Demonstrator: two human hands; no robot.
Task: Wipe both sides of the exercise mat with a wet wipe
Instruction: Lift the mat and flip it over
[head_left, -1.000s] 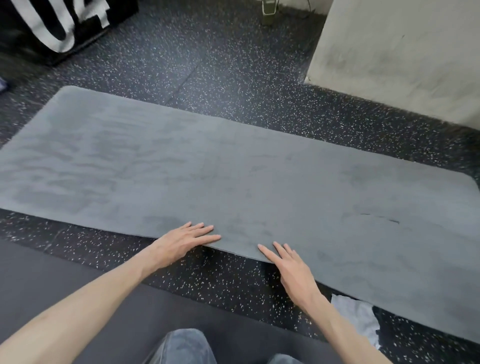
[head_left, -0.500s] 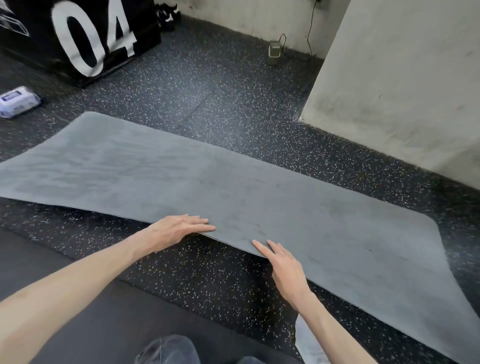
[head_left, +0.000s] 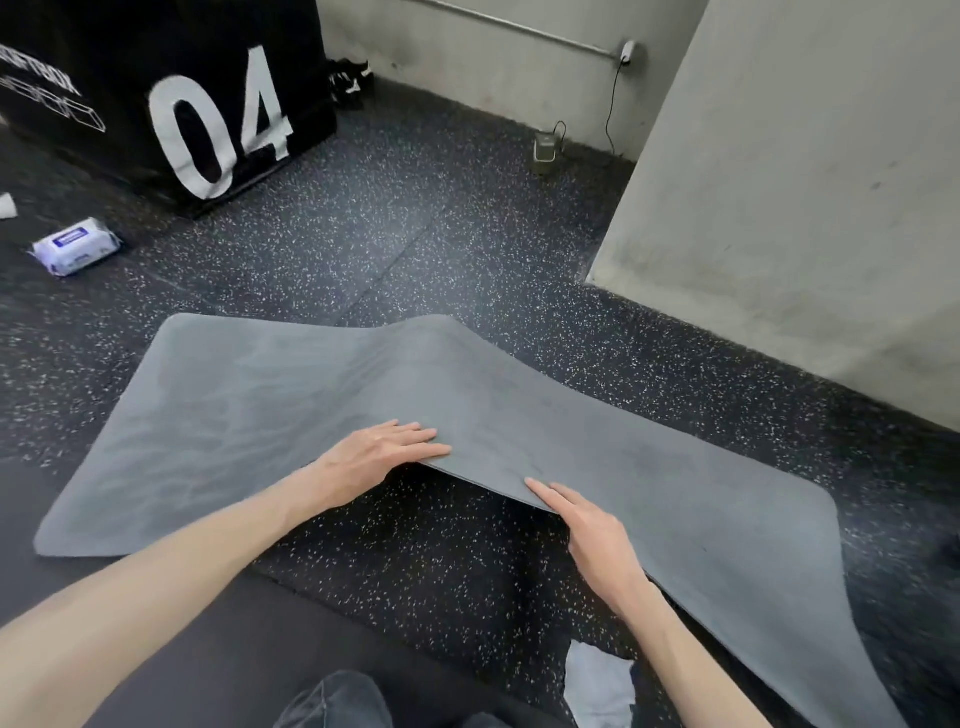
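The grey exercise mat (head_left: 649, 467) lies across the speckled floor. Its middle is raised into a hump, and the near edge there is off the floor. My left hand (head_left: 379, 457) holds that near edge with straight fingers on top and the thumb hidden underneath. My right hand (head_left: 597, 540) grips the same edge a little to the right, its fingers lying along the top. A crumpled white wet wipe (head_left: 597, 686) lies on the floor by my right forearm, in neither hand.
A pack of wet wipes (head_left: 75, 247) lies on the floor at the far left. Behind it stands a black box marked 04 (head_left: 208, 104). A concrete wall block (head_left: 805, 208) rises at the right, and a small charger (head_left: 544, 148) sits by the back wall. My knee (head_left: 332, 701) shows at the bottom.
Both hands have lifted the middle of the mat's near edge off the floor, and the mat now humps up. The view has tilted upward, showing the box and the wipes pack.
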